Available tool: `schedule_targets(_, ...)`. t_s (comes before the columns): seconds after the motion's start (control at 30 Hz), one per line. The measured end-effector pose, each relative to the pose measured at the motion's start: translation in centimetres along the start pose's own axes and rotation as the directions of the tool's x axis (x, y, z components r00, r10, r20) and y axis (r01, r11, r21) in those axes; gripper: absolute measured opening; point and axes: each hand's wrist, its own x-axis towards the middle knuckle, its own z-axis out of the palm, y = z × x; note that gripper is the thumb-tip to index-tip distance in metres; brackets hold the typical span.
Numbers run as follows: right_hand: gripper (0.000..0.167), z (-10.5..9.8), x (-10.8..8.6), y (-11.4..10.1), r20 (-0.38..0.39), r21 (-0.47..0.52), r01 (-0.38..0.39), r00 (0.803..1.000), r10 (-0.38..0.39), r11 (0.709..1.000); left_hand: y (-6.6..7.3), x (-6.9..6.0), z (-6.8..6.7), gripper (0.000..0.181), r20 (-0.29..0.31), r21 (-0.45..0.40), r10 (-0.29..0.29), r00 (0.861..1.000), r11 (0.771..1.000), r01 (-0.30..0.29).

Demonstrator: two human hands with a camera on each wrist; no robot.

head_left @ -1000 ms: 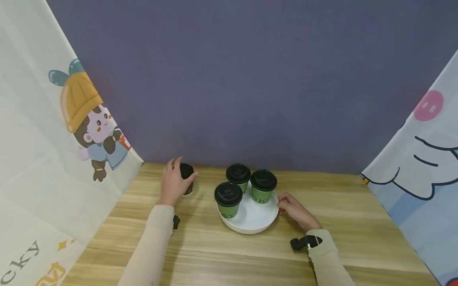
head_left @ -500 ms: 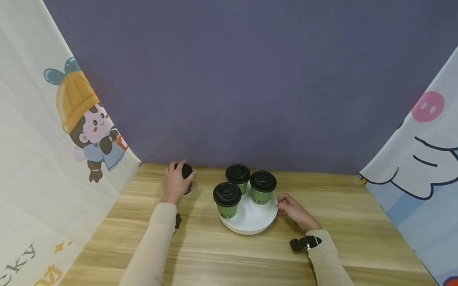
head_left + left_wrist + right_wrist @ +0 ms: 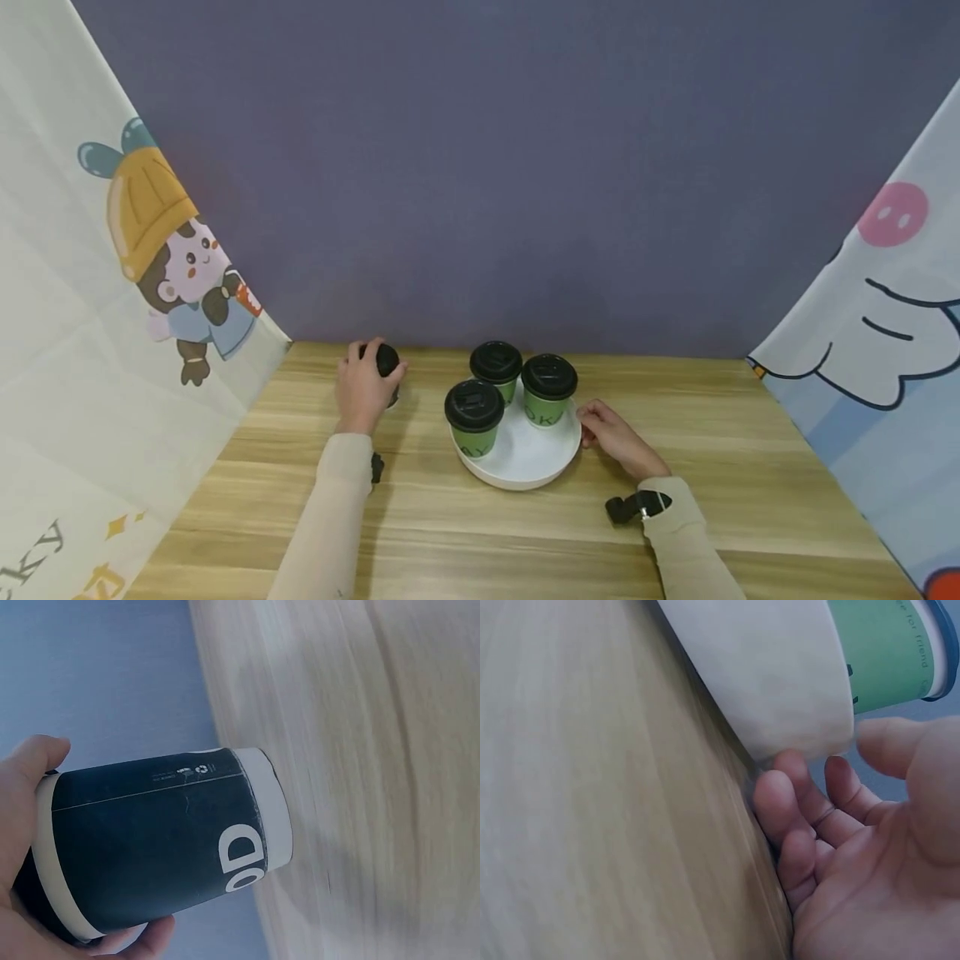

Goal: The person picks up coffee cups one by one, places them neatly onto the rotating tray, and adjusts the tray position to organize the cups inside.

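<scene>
At the back left of the table, my left hand (image 3: pixel 363 387) grips a dark paper cup (image 3: pixel 150 840) from above, around its lidded end. White letters and a pale base show on this cup in the left wrist view; whether the base touches the table I cannot tell. Three green paper cups with black lids, at front left (image 3: pixel 475 437), back (image 3: pixel 506 390) and right (image 3: pixel 545 410), stand upright in a round white tray (image 3: pixel 517 483). My right hand (image 3: pixel 618 442) holds the tray's right side, fingertips against the outer wall and thumb (image 3: pixel 889 746) at the rim.
Pale wood-grain tabletop (image 3: pixel 465 533) surrounds the tray. A dark grey-blue panel (image 3: pixel 480 183) rises behind the back edge. Printed cloths hang at the left (image 3: pixel 60 375) and right (image 3: pixel 900 333). Dark wrist cameras (image 3: pixel 637 507) sit at both wrists.
My left fingers have settled more closely around the dark cup's lid. The right hand stays at the tray, and the green cups keep their places. The head view has shifted slightly.
</scene>
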Motion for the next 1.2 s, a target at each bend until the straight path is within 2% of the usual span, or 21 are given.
schedule_targets(0.3,0.021,-0.2,0.0,0.1,0.021,0.005,0.034,0.999,-0.034,0.999,0.3,-0.8,-0.4,0.068,-0.026,-0.021,-0.004,1.000,1.000,0.003)
schedule_targets(0.5,0.018,-0.2,0.0,-0.2,0.006,-0.002,0.025,1.000,-0.025,1.000,0.5,-1.6,-0.5,0.065,-0.056,-0.034,-0.002,0.998,0.999,0.000)
schedule_targets(0.77,0.010,0.1,0.0,-0.2,-0.003,-0.002,-0.003,1.000,0.003,1.000,0.5,-2.7,-0.7,0.066,-0.046,-0.027,-0.008,0.999,1.000,0.007)
schedule_targets(1.0,0.009,0.0,-0.1,-0.1,0.020,0.008,0.027,0.999,-0.027,1.000,0.7,-3.2,-0.7,0.067,-0.045,-0.022,0.006,0.999,1.000,-0.007)
schedule_targets(1.1,0.016,0.0,-0.1,-0.1,0.022,0.018,0.033,0.999,-0.033,0.999,0.9,-3.2,-0.6,0.066,-0.044,-0.015,0.006,0.999,1.000,-0.006)
schedule_targets(1.2,0.034,-0.1,0.0,-0.2,0.025,0.027,0.027,0.999,-0.028,0.999,1.0,-3.2,-0.6,0.066,-0.043,-0.007,0.004,0.999,1.000,-0.004)
